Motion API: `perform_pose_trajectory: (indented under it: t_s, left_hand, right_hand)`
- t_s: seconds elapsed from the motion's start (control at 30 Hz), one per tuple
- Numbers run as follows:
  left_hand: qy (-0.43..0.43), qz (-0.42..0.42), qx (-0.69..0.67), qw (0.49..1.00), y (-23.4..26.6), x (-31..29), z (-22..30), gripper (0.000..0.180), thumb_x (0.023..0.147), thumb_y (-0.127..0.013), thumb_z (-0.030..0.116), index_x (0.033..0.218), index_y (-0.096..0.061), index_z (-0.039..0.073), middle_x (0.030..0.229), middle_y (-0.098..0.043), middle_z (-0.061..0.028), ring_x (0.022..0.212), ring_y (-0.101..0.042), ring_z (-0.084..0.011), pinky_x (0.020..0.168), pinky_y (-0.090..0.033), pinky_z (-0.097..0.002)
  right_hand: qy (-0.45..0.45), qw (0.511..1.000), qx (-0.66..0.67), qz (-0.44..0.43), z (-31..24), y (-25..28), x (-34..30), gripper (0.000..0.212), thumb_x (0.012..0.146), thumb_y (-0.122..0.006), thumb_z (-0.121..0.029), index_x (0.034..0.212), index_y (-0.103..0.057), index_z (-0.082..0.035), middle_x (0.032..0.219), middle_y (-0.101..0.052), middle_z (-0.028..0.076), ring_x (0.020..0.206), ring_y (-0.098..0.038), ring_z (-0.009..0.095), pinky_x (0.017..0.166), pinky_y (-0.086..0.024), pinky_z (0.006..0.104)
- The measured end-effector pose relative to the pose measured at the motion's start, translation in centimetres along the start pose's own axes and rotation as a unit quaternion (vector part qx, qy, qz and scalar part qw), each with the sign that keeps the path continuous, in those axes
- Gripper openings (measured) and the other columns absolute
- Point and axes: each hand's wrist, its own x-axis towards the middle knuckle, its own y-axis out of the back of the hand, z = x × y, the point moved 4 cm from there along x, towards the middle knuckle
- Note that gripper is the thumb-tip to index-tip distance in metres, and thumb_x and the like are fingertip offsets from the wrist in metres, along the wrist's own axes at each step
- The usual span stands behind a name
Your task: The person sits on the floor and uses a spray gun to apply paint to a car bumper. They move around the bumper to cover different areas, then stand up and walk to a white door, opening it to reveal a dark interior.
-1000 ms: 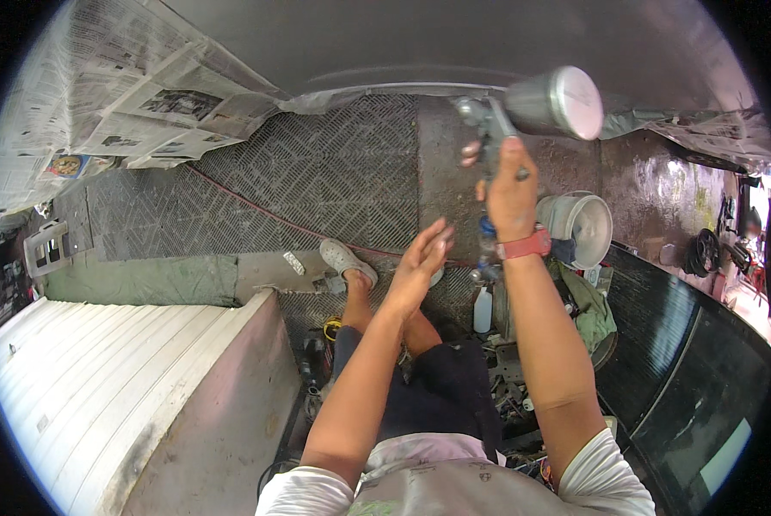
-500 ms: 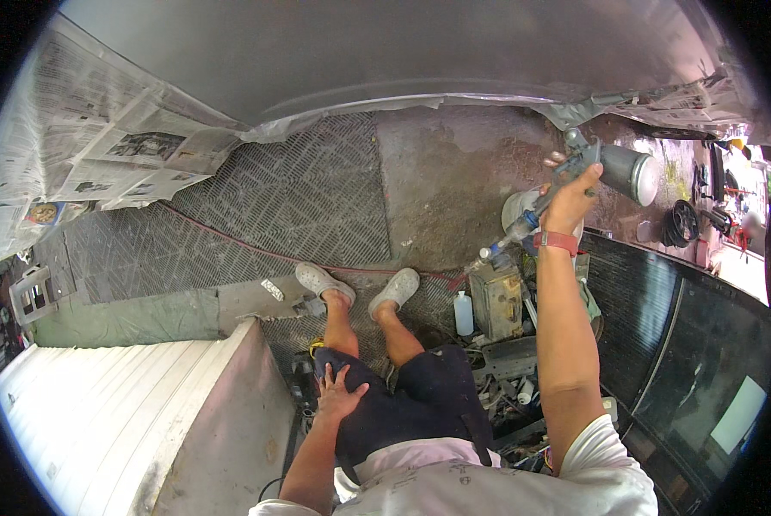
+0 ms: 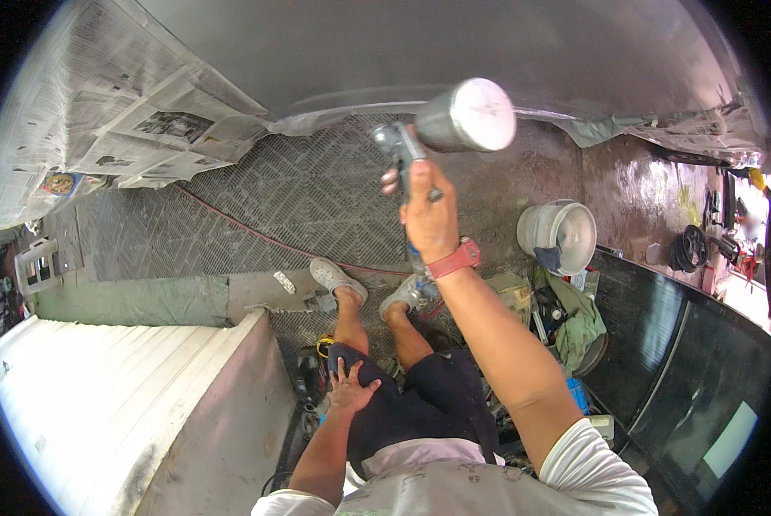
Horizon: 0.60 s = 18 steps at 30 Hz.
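In my right hand is a paint spray gun, its handle gripped by my closed fingers. The gun's metal cup with a pale lid sticks out to the right. Gun and hand are held up in front of a large grey panel, with a gap that I cannot judge. A hose fitting at the base of the handle is partly hidden by my wrist. My left hand rests with spread fingers on the thigh of my dark shorts and holds nothing.
Newspaper masking covers the left side of the panel. A thin red hose crosses the patterned floor mat. To the right stand a white bucket, a green cloth and a dark panel. A white ribbed panel lies at the lower left.
My right hand has swept left with the spray gun, from the right side to the middle, uncovering the bucket. The left hand stays on my thigh.
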Motion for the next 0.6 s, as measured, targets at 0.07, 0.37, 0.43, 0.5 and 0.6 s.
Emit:
perform_pose_trajectory:
  t_s: [0.07,0.37,0.43,0.5,0.6]
  left_hand:
    - [0.006,-0.003,0.003,1.0,0.1,0.0,0.2,0.095,0.086,-0.066,0.074,0.164,-0.028,0.034,0.175,-0.003,-0.0188,0.158,-0.011,-0.0494,0.129,-0.019,-0.0534]
    - [0.007,-0.01,-0.013,1.0,0.3,-0.3,0.1,0.094,0.085,-0.067,0.074,0.163,-0.031,0.035,0.176,-0.003,-0.0158,0.158,-0.013,-0.0492,0.128,-0.022,-0.0537]
    - [0.002,0.0,-0.008,1.0,0.2,-0.1,0.0,0.094,0.085,-0.067,0.075,0.163,-0.032,0.035,0.175,-0.004,-0.0173,0.158,-0.013,-0.049,0.128,-0.021,-0.0537]
    - [-0.005,0.007,-0.002,1.0,0.2,0.0,-0.1,0.094,0.084,-0.067,0.075,0.162,-0.033,0.034,0.175,-0.004,-0.019,0.158,-0.013,-0.049,0.128,-0.02,-0.0537]
    - [-0.021,0.017,0.001,1.0,0.3,0.2,-0.4,0.094,0.084,-0.067,0.075,0.162,-0.034,0.033,0.174,-0.005,-0.0217,0.158,-0.012,-0.0492,0.129,-0.019,-0.0533]
  right_hand:
    - [0.005,0.998,0.005,-0.058,-0.4,-1.3,0.0,0.059,0.111,-0.045,-0.049,0.155,-0.051,-0.01,0.092,-0.071,0.006,0.082,-0.065,0.012,0.079,-0.055,0.0328]
    - [-0.056,0.995,-0.06,0.051,-0.9,5.9,1.2,0.059,0.111,-0.038,-0.057,0.118,-0.067,-0.006,0.096,-0.074,0.006,0.083,-0.07,0.012,0.052,-0.048,0.025]
    - [-0.059,0.992,-0.055,0.101,-1.0,9.2,1.2,0.064,0.111,-0.034,-0.058,0.119,-0.067,-0.004,0.096,-0.074,0.007,0.081,-0.07,0.015,0.051,-0.049,0.0264]
    - [-0.039,0.988,-0.059,0.135,-1.4,12.6,0.9,0.066,0.11,-0.033,-0.059,0.119,-0.066,-0.003,0.095,-0.074,0.009,0.079,-0.07,0.016,0.049,-0.048,0.0274]
    - [-0.02,0.979,-0.056,0.194,-2.4,17.0,0.2,0.066,0.111,-0.033,-0.059,0.116,-0.065,-0.002,0.093,-0.074,0.01,0.076,-0.07,0.017,0.048,-0.048,0.0288]
